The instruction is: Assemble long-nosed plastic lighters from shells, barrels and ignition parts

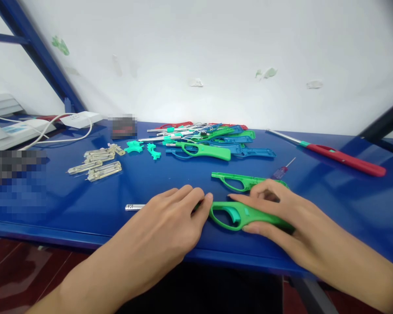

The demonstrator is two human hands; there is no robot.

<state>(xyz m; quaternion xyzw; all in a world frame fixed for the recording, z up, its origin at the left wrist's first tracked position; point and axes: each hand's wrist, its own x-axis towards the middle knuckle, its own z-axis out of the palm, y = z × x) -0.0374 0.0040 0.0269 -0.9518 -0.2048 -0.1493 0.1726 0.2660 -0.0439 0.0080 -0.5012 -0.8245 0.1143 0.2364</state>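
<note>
Lower centre: long green plastic lighter (263,215) is gripped at neck by left hand (175,218), at handle by right hand (303,226), likely for steadiness.

The wall (216,39) stands at 12 o'clock, with pale and greenish patches (196,82) on it. At 10 o'clock, a white box (81,118) with sockets lies on the blue tabletop (62,192), a white cable (67,140) looping beside it; a blue beam (41,56) slants behind. Pixelation hides one item (123,126) at 10 and another (9,170) at 9. Red floor (22,274) shows at 8.
</note>
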